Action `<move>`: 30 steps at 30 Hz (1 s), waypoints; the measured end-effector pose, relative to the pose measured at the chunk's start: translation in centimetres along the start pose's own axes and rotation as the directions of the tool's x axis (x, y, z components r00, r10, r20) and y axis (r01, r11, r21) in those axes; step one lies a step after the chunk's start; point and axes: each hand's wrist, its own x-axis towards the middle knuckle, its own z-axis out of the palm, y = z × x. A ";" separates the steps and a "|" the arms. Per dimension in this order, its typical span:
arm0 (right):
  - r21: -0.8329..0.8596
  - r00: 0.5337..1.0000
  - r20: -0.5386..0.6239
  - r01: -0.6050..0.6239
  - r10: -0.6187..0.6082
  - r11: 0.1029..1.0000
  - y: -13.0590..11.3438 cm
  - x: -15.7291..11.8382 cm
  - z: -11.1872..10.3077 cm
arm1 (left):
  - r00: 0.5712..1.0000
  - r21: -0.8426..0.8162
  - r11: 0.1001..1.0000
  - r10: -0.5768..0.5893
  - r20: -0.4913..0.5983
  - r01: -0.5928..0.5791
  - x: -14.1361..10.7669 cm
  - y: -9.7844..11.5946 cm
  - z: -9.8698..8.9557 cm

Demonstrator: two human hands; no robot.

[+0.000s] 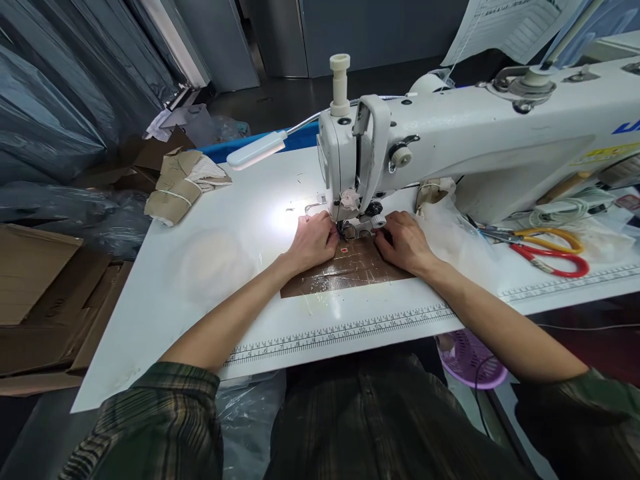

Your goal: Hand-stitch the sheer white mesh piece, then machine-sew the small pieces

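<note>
Brown sheet (345,270) lies flat on the table (270,320), on your side of the machine (450,133), with its long axis running side to side, roughly along the table's front edge. From your hands, most of it lies toward your body; its far part reaches up to the presser foot (355,231), where hands and metal hide the detail. Your left hand (315,239) and right hand (404,241) are apart, one on each side of the foot, about equally near it, fingers bent inward and down at the sheet's far part. Whether either one pinches anything, you can't tell from this view.

Your sheet's near edge stops short of the printed ruler (340,333), leaving a strip of white tabletop between. Your widest room is to the left, past your forearm, out to the cloth bundle (183,183). To your right it's tighter: clear plastic (465,247) lies just beside your wrist, with scissors (550,252) farther out, and the machine's arm overhangs that side.
</note>
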 end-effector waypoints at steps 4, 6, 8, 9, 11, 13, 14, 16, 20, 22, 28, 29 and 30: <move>0.029 0.999 -0.033 0.003 -0.002 1.000 0.0 -0.2 0.2 | 0.999 0.076 0.997 0.034 0.007 -0.035 0.3 -0.9 -0.5; 0.040 0.999 -0.045 0.005 -0.003 0.999 0.1 -0.2 0.2 | 0.999 0.147 0.988 0.038 0.005 -0.039 0.7 -1.4 -0.5; 0.059 0.998 -0.055 0.004 -0.001 0.998 0.2 -0.2 0.3 | 0.999 0.239 0.970 0.035 0.016 -0.038 1.2 -1.7 -0.4; 0.068 0.998 -0.060 0.003 0.001 0.998 0.3 -0.2 0.3 | 0.999 0.275 0.961 0.027 0.024 -0.032 1.4 -1.8 -0.2; 0.079 0.998 -0.066 -0.001 0.006 0.997 0.4 -0.2 0.3 | 0.999 0.308 0.951 0.014 0.041 -0.026 1.9 -1.8 0.0; 0.083 0.998 -0.068 -0.011 0.017 0.997 0.4 -0.1 0.3 | 0.998 0.282 0.958 0.032 0.062 -0.049 2.1 -2.1 0.0; 0.087 0.997 -0.068 -0.017 0.023 0.996 0.4 -0.1 0.3 | 0.996 0.243 0.968 0.049 0.071 -0.064 2.2 -2.3 -0.1; 0.106 0.997 -0.065 -0.024 0.031 0.994 0.3 0.0 0.2 | 0.996 0.135 0.990 0.039 0.079 -0.049 2.3 -3.2 -0.7; 0.122 0.998 -0.061 -0.028 0.036 0.992 0.2 0.0 0.0 | 0.994 0.030 0.995 -0.098 0.056 0.097 2.3 -5.3 -2.6; 0.103 0.998 -0.056 -0.024 0.030 0.994 0.2 0.0 0.0 | 0.996 0.021 0.996 -0.083 0.030 0.082 2.3 -5.9 -3.6; 0.096 0.996 -0.089 -0.003 0.012 0.995 0.3 0.0 0.2 | 0.973 -0.214 0.975 0.097 0.210 -0.051 2.3 -4.4 -4.4; 0.109 0.995 -0.103 0.007 0.004 0.994 0.4 0.0 0.3 | 0.968 -0.253 0.967 0.095 0.232 -0.034 2.3 -3.9 -4.2; 0.118 0.993 -0.115 0.017 -0.003 0.993 0.4 0.0 0.3 | 0.965 -0.282 0.959 0.085 0.249 -0.012 2.4 -3.5 -4.0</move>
